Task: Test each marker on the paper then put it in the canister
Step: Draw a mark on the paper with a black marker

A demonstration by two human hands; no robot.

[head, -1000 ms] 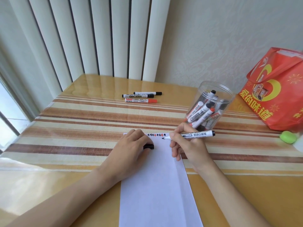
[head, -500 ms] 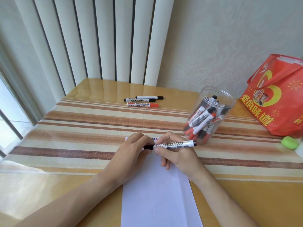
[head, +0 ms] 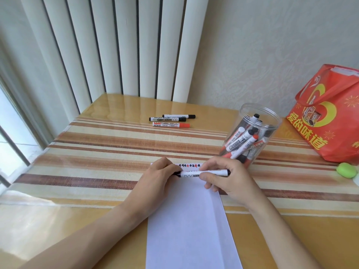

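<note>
head | both hands grip 1 cylindrical marker [head: 204, 173] | flat white paper [head: 190, 220] | clear round plastic canister [head: 252, 133]

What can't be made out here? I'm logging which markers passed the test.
Head view only:
- Cap seating on the marker: hidden in the left hand.
- Marks on the paper: too small, partly behind the right hand.
- Canister count: markers overlap.

A red gift bag [head: 328, 117] stands right — green oval object [head: 347, 170] beside it, vertical blinds [head: 116, 47] behind.
</note>
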